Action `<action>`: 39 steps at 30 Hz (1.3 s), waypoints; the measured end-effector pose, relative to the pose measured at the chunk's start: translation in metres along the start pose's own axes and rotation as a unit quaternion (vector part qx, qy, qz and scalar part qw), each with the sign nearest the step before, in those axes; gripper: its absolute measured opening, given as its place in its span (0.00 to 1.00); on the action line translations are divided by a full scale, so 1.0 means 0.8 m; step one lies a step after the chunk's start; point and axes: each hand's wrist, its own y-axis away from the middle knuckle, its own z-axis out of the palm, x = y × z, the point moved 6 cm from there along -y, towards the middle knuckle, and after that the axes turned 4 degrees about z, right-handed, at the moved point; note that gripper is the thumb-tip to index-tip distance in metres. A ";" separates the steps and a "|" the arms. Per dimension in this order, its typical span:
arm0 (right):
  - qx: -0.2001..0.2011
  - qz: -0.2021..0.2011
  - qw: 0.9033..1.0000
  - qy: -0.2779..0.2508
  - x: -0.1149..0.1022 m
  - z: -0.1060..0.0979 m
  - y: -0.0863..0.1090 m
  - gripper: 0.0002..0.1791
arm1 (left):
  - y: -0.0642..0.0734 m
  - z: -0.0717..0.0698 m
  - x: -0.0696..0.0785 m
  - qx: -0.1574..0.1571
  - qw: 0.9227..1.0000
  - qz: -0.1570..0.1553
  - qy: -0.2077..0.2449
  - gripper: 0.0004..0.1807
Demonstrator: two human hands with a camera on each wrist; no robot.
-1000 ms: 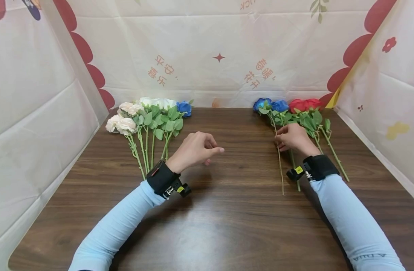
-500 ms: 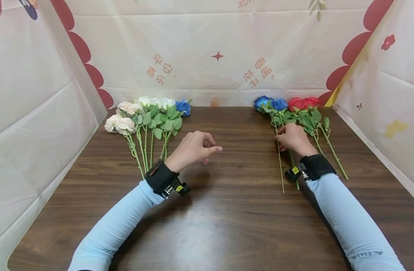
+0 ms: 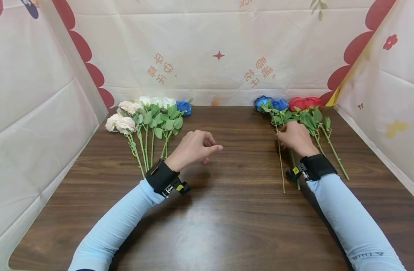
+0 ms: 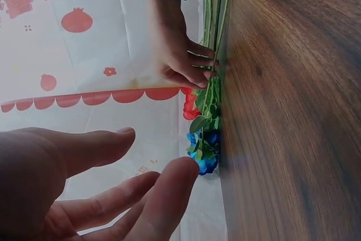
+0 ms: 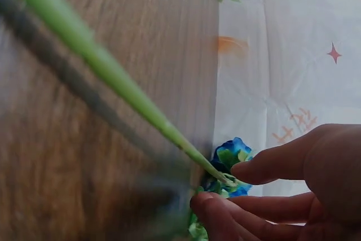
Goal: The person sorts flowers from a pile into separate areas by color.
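Observation:
My right hand is over the right-hand bunch, pinching the thin stem of the leftmost blue rose just below its leaves. In the right wrist view this green stem runs between thumb and index finger, with its shadow on the wood. A second blue rose lies right beside it, its stem passing under the hand. My left hand hovers over the table's middle, fingers loosely bent and holding nothing. In the left wrist view its thumb and fingers are apart.
Two red roses lie at the right, stems toward me. The left bunch has cream flowers, white roses and one blue rose. Printed cloth walls the brown table at back and sides.
The leftmost blue rose's head has shifted slightly right, closer to the other blue rose. My right hand has barely moved, and the left hand stays in place.

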 end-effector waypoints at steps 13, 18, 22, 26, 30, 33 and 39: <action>0.141 -0.075 0.985 0.071 -0.043 -0.021 0.015 0.12 | -0.007 -0.012 -0.006 0.067 0.993 0.025 -0.096 0.13; 0.100 -0.125 0.986 0.053 -0.073 -0.012 0.022 0.10 | -0.010 -0.018 -0.021 0.105 0.984 0.018 -0.142 0.12; 0.044 -0.149 0.987 0.028 -0.094 0.001 0.029 0.11 | -0.012 -0.019 -0.035 0.106 0.985 0.010 -0.139 0.12; 0.009 -0.173 0.985 0.002 -0.115 0.008 0.038 0.09 | -0.016 -0.024 -0.050 0.101 0.985 -0.003 -0.139 0.12; -0.014 -0.194 0.981 -0.002 -0.134 0.014 0.049 0.08 | -0.018 -0.034 -0.071 0.100 0.983 -0.035 -0.150 0.13; -0.025 -0.206 0.978 0.005 -0.146 0.018 0.058 0.08 | -0.018 -0.043 -0.089 0.105 0.980 -0.063 -0.155 0.12; -0.040 -0.209 0.977 0.018 -0.166 0.024 0.072 0.09 | -0.014 -0.063 -0.117 0.126 0.970 -0.098 -0.184 0.11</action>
